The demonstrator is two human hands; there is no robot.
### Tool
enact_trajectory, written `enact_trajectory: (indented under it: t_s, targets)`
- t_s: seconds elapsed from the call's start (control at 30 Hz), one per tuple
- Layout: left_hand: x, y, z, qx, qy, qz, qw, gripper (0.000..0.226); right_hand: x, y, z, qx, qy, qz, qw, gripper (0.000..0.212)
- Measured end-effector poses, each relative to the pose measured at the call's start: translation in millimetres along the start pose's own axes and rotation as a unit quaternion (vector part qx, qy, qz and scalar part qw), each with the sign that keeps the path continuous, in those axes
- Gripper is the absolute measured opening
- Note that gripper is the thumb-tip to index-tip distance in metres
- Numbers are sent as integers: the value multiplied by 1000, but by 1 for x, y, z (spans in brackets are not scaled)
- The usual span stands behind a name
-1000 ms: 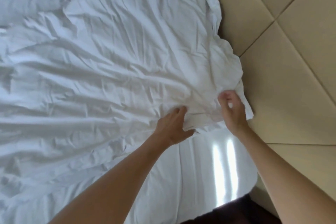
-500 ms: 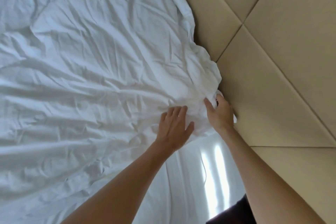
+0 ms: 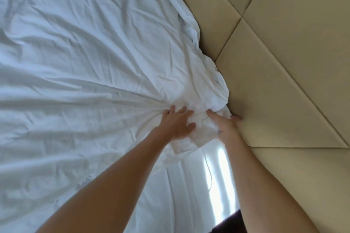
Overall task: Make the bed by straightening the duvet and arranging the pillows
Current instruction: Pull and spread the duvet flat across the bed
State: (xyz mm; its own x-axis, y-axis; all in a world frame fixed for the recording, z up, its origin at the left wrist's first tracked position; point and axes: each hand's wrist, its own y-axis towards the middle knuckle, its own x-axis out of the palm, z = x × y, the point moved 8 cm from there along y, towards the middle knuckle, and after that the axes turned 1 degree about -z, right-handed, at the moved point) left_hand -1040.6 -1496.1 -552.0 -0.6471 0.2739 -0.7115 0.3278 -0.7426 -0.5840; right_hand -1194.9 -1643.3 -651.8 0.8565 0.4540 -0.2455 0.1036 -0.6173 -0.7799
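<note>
Left hand (image 3: 177,124) flat, fingers spread, pressing the duvet (image 3: 85,72) corner. Right hand (image 3: 224,126) grips the bunched corner, one fingertip against the padded headboard (image 3: 284,62). Duvet wrinkled across the bed, sheet (image 3: 189,185) exposed below.

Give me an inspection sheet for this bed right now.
Surface: sheet bare near the camera, sunlit streaks.
Job's things: duvet creased, corner bunched against the headboard; no pillows seen.
Clutter: nothing seen.
Hands: left hand flat on the duvet, fingers spread; right hand grips the bunched corner by the headboard.
Cables: nothing seen.
Surroundings: beige padded headboard with diagonal seams.
</note>
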Motion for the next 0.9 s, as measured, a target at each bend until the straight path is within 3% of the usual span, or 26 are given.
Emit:
enact_trajectory:
  t_s: [0.07, 0.17, 0.23, 0.3, 0.37, 0.47, 0.57, 0.63, 0.7, 0.77, 0.83, 0.9]
  targets:
    - [-10, -9, 6, 0, -11, 18, 1000, 65, 2, 7, 5, -30, 60, -18, 998, 139]
    - [-55, -26, 25, -16, -100, 121, 987, 84, 28, -72, -28, -53, 123, -94, 986, 110]
    - [-86, -37, 36, -51, -140, 179, 973, 102, 44, -115, -58, -146, 85, -137, 976, 78]
    - [-109, -45, 39, -119, -111, 183, 970, 121, 57, -150, -77, -213, -4, -149, 966, 41]
    - [-130, -51, 32, -182, -61, 172, 966, 135, 70, -179, -86, -256, -88, -169, 948, 25]
    - [-152, -56, 10, -222, -38, 174, 959, 144, 93, -211, -82, -315, -150, -229, 909, 35]
    - [-150, -59, -23, -254, -39, 152, 955, 140, 113, -239, -77, -409, -210, -242, 854, 36]
    - [-141, -64, -46, -262, -93, 168, 946, 118, 125, -247, -72, -472, -278, -231, 804, 32]
    - [-138, -69, -65, -237, -124, 221, 938, 79, 134, -248, -64, -479, -324, -241, 779, 34]
    - [-138, -79, -83, -210, -152, 262, 930, 54, 136, -250, -55, -433, -295, -299, 798, 47]
    - [-140, -94, -105, -200, -206, 289, 913, 50, 133, -253, -48, -383, -225, -339, 829, 74]
    - [-141, -113, -129, -198, -292, 310, 883, 54, 129, -253, -42, -363, -211, -314, 852, 97]
